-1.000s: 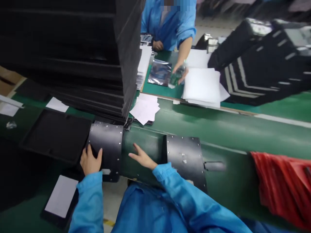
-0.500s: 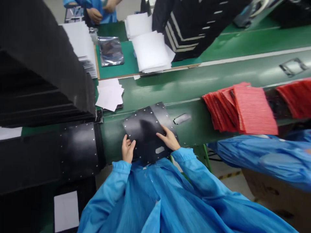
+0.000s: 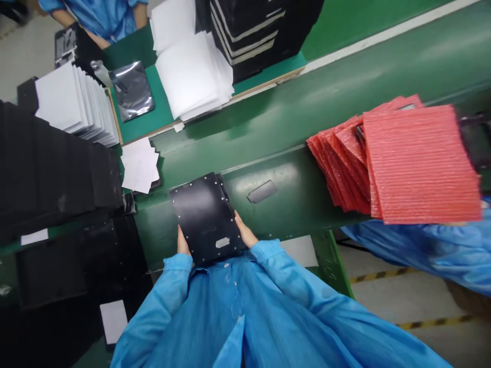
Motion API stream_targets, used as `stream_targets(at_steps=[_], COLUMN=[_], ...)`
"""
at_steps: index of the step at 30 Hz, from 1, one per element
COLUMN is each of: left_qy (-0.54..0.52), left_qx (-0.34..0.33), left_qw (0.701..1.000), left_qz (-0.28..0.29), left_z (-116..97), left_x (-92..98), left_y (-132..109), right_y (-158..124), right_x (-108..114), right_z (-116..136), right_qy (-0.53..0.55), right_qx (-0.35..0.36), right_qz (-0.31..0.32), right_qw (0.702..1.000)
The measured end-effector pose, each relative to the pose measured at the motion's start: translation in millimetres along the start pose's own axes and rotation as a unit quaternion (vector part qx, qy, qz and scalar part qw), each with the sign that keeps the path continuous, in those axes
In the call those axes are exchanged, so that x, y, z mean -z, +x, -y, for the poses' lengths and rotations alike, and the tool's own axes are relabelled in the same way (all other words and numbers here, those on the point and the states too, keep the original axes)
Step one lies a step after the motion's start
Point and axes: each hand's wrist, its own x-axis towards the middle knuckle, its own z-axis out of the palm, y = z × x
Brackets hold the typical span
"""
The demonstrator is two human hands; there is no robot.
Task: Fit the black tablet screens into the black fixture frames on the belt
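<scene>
Two or more flat black panels [image 3: 203,214], dotted with small pale spots along their edges, lie almost squared up in front of my body. The top one has a small cut-out or label [image 3: 222,242] near its lower edge. My left hand [image 3: 183,241] grips their left side, its fingers partly hidden behind them. On the right side, my right hand [image 3: 244,231] holds the same panels, with the fingertips partly out of sight. A thin grey strip [image 3: 262,191] rests on the green work surface [image 3: 291,179] to the right of the panels.
Red bubble-wrap pouches [image 3: 422,163] are piled at right, beside a blue sleeve [image 3: 433,245]. Tall black stacks [image 3: 57,168] stand at left. White sheets [image 3: 192,76] and a shiny silvery bag [image 3: 132,92] occupy a green shelf, with another person [image 3: 103,20] behind.
The fanned-out black panels have come together into a nearly even stack. My hands have moved from lying over them to their two sides. The head view has shifted.
</scene>
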Motion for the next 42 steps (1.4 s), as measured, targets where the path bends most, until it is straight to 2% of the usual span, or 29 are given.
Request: stream_targets(at_steps=[2, 4, 6, 8, 10, 12, 14, 16, 17, 19, 21, 22, 24, 26, 27, 30, 32, 35, 39, 42], left_qy=[-0.016, -0.023, -0.032, -0.036, -0.022, 0.022, 0.111, 0.215, 0.259, 0.352, 0.468, 0.532, 0.629, 0.681, 0.697, 0.726, 0.734, 0.735, 0.730, 0.727], left_qx=[0.015, -0.006, -0.032, -0.048, -0.058, -0.087, -0.175, -0.301, -0.354, -0.419, -0.421, -0.411, -0.387, -0.377, -0.377, -0.376, -0.377, -0.379, -0.377, -0.381], left_qw=[1.000, 0.999, 0.999, 0.998, 0.998, 0.996, 0.973, 0.914, 0.884, 0.830, 0.776, 0.739, 0.673, 0.624, 0.605, 0.570, 0.560, 0.557, 0.565, 0.567], left_qz=[-0.023, -0.046, -0.029, -0.001, 0.012, -0.025, -0.106, -0.164, -0.163, -0.107, -0.043, -0.028, -0.040, -0.069, -0.078, -0.084, -0.079, -0.071, -0.075, -0.069], left_z=[-14, -37, -61, -79, -89, -93, -91, -82, -74, -50, -21, -8, 13, 24, 26, 26, 25, 26, 29, 31], left_x=[-5.0, -13.6, -25.7, -37.9, -46.3, -49.0, -47.6, -46.4, -47.4, -54.4, -67.4, -75.0, -88.8, -97.5, -99.5, -99.8, -98.6, -98.1, -97.9, -97.0], left_y=[-1, 5, 15, 25, 30, 27, 15, -5, -16, -37, -52, -56, -57, -54, -53, -49, -49, -49, -50, -49], right_y=[6, 22, 43, 60, 66, 64, 60, 58, 58, 60, 60, 57, 46, 29, 19, -6, -13, -9, 5, 6], right_x=[-4, -10, -18, -27, -32, -25, 2, 46, 71, 121, 154, 160, 150, 116, 94, 35, 17, 24, 49, 47], right_z=[9, 35, 66, 94, 114, 126, 131, 128, 122, 105, 86, 79, 74, 83, 90, 117, 131, 140, 135, 128], right_qy=[-0.004, -0.014, -0.017, -0.014, -0.043, -0.107, -0.186, -0.285, -0.351, -0.457, -0.499, -0.504, -0.509, -0.540, -0.567, -0.644, -0.674, -0.694, -0.716, -0.723], right_qx=[0.015, 0.049, 0.069, 0.053, 0.039, 0.049, 0.094, 0.178, 0.230, 0.269, 0.285, 0.286, 0.283, 0.281, 0.288, 0.302, 0.303, 0.304, 0.270, 0.278], right_qz=[0.016, 0.032, 0.037, 0.042, 0.058, 0.088, 0.098, 0.068, 0.039, 0.023, 0.016, 0.000, -0.033, -0.018, 0.017, 0.093, 0.108, 0.112, 0.064, 0.064], right_qw=[1.000, 0.998, 0.997, 0.998, 0.997, 0.989, 0.973, 0.940, 0.907, 0.847, 0.818, 0.815, 0.812, 0.793, 0.771, 0.697, 0.665, 0.643, 0.641, 0.629])
